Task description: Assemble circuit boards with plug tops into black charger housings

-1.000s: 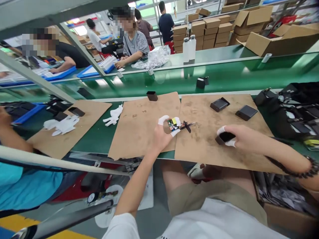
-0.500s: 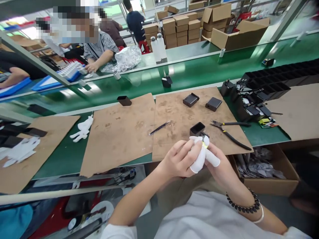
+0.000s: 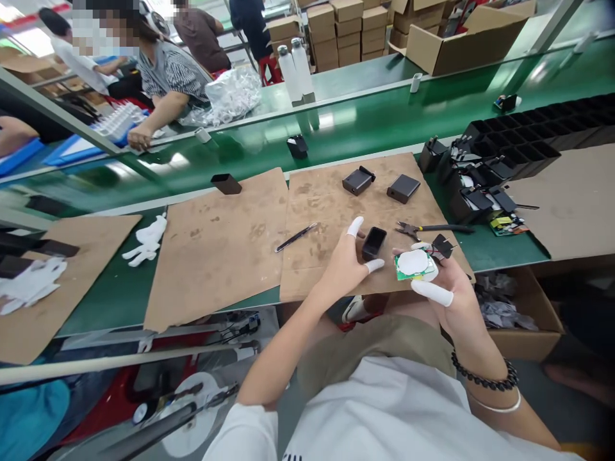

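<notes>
A small circuit board (image 3: 414, 264) with a green edge and a white oval pad on top rests in my right hand (image 3: 449, 285). A black plug piece (image 3: 442, 246) with metal pins sits at the board's far right side, by the fingers. White finger covers show on both hands. My left hand (image 3: 353, 259) has its thumb and fingers around a hollow black plastic case (image 3: 374, 243), whose open end faces up. Behind the board lie cutting pliers (image 3: 410, 229) with black and yellow handles. To the left is a slim dark pen-like tool (image 3: 295, 237).
Two closed black cases (image 3: 403, 188) lie farther back on the cardboard (image 3: 250, 237). Rows of black cases (image 3: 519, 137) stand at the right. Another open case (image 3: 226, 184) and a white glove (image 3: 145, 241) are leftward. Beyond the green belt (image 3: 346, 121), a co-worker (image 3: 168, 77) sits.
My hands have parted. The left has moved to the black case, which has turned slightly. The right keeps the circuit board, now more visible. The view has shifted a little.
</notes>
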`<state>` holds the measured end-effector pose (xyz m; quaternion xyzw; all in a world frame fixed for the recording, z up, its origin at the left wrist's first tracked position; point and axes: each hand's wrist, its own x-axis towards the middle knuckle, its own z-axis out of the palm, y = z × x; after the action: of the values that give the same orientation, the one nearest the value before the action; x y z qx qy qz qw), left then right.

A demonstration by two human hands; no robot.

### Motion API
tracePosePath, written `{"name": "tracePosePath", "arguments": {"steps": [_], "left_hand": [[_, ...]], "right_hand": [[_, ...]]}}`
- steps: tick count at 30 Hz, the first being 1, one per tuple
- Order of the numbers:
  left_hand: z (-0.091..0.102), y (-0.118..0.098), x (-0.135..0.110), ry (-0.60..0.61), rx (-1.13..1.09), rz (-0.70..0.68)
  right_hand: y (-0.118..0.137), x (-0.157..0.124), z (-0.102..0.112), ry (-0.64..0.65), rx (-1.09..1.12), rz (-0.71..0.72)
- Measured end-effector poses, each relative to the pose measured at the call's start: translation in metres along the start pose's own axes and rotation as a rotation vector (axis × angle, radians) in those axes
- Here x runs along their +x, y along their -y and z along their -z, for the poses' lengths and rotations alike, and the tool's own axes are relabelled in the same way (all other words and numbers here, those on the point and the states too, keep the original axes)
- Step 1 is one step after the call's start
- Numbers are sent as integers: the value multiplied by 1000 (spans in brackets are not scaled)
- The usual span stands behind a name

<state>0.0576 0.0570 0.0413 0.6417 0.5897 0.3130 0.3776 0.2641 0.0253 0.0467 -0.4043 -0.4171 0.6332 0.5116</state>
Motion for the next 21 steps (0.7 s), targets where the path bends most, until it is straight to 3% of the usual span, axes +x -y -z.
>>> {"name": "tracePosePath", "arguments": {"steps": [4,10,12,16,18,21], "left_hand": [[-9,-8,-1,69,-37,18],[7,-9,14,246,-137,-135],[5,-12,19,190,-37,-180],[-10,-20,14,-89,262,-112],[-12,-21,8,-92,291,-43],[-7,-17,3,55,185,12]], "right_hand": [[0,3,7,-75,-45,34],[-6,12,24,-203,18,-2],[-9,14,26,-201,74,-39],[-14,15,30,-129,119,-91],[-17,15,32,-100,101,-73],[-19,15,30,-96,19,0]]}}
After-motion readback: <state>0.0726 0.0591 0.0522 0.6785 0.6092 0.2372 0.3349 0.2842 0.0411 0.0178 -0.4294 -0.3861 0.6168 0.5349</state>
